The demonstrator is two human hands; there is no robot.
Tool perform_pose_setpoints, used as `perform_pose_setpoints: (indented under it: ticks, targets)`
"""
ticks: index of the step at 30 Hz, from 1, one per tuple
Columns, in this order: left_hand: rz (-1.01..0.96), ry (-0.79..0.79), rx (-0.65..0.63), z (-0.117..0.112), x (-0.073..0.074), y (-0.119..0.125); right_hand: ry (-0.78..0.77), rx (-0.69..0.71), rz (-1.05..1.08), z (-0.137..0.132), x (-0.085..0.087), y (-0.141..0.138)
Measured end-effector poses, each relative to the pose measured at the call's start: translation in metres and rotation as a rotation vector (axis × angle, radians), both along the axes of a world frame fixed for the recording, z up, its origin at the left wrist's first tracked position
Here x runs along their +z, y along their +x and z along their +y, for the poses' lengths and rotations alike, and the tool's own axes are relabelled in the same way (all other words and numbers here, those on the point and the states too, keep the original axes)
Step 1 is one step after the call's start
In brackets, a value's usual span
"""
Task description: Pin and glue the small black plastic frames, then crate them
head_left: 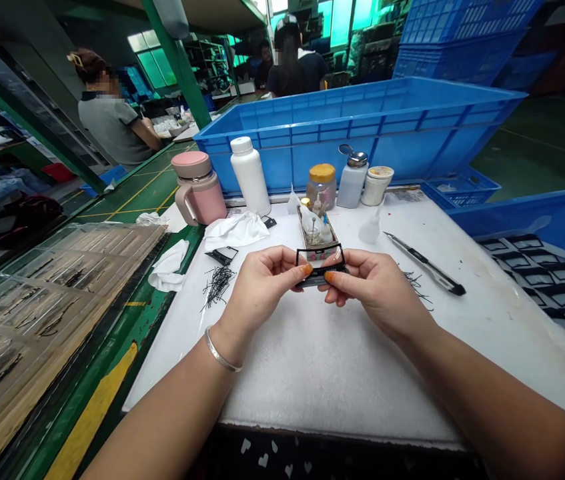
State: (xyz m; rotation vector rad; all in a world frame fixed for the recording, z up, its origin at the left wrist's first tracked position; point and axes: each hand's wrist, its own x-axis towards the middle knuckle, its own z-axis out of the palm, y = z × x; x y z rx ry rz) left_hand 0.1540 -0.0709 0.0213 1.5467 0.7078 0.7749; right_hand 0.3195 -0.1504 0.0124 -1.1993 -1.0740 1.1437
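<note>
Centrally, black frame (319, 272), between left fingers (296, 274) and right fingers (343, 280)

The left hand (265, 283) and right hand (375, 287) cover parts of a small black-rimmed clear rectangular piece (318, 272). The right hand partly hides a pile of thin black strands (418, 287). The floor of a large blue plastic crate (307, 157) is hidden; the right edge crops a blue plastic tub (552, 217).
</note>
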Motion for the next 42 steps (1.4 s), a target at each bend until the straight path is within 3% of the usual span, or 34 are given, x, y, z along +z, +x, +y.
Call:
perform_pose_setpoints:
  ticks: [31,42]
  targets:
    - [0.03,0.058,-0.009,-0.0035,0.0019,-0.0007,0.027,-0.029,-0.036,-0.0022,0.003,0.0002]
    - [-0.053,-0.037,-0.026,-0.0028,0.0009,0.0017,-0.024,0.002,0.0,0.0,-0.0007,0.002]
